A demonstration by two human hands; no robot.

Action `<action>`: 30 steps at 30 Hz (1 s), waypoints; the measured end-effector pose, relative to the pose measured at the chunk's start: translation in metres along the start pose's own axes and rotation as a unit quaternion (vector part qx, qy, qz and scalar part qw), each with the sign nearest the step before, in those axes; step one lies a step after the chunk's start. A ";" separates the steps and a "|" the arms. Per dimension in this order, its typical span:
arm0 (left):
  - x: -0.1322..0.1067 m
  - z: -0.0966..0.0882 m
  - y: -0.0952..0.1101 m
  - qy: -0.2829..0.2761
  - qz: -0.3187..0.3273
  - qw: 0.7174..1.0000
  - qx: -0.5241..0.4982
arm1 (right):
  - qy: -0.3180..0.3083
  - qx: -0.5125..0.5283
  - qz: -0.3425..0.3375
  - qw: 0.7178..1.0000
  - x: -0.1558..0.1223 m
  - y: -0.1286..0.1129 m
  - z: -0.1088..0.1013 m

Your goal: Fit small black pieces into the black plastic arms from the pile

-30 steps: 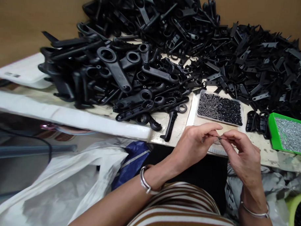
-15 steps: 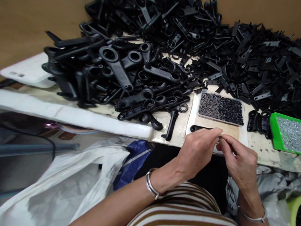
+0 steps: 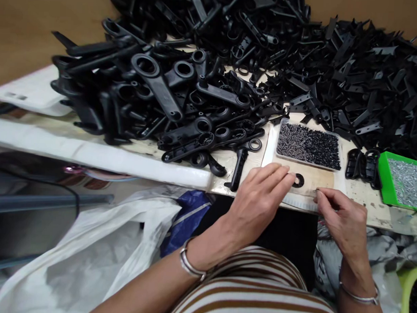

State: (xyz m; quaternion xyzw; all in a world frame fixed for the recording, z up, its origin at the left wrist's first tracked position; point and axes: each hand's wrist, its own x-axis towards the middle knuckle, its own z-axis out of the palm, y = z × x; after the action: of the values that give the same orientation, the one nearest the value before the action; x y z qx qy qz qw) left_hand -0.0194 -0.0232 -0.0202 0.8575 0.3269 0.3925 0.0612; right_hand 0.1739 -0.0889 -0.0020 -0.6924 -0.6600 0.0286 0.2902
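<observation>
On the wooden board in front of me lies a black plastic arm with a ring end (image 3: 298, 180). My left hand (image 3: 258, 199) is closed over most of it, fingers together, so only the ring shows past the fingertips. A little to the right, my right hand (image 3: 341, 218) pinches a tiny dark piece (image 3: 317, 191) between thumb and forefinger; its kind is too small to make out. Just behind both hands is a clear plastic tray (image 3: 277, 152) of small brownish screws and small black parts.
A heap of black ringed plastic arms (image 3: 156, 86) covers the left and back of the table. Black angled pieces (image 3: 361, 84) pile up at the right. Two black parts (image 3: 362, 166) lie beside a green tray (image 3: 387, 181) of silvery metal pieces. A white foam strip (image 3: 126, 160) edges the table.
My hands were together over the board and have parted. The left has moved left and down onto the black arm; the right has shifted slightly right, still pinching. The view has shifted a little.
</observation>
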 end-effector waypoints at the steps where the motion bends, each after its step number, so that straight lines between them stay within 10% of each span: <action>1: 0.001 -0.001 -0.003 -0.028 0.003 0.999 0.031 | -0.006 0.000 -0.005 1.000 0.001 0.001 0.000; 16: -0.006 0.006 -0.003 -0.107 -0.070 0.990 -0.054 | -0.055 -0.088 -0.155 0.982 0.013 -0.012 0.007; 30: -0.007 0.007 -0.005 -0.099 -0.068 0.989 -0.087 | -0.126 -0.297 -0.135 0.937 0.012 -0.052 0.014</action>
State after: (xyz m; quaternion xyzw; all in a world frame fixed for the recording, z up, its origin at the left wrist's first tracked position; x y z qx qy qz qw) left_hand -0.0207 -0.0222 -0.0314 0.8597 0.3410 0.3272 0.1940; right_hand 0.1232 -0.0748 0.0131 -0.6421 -0.7568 -0.1215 -0.0130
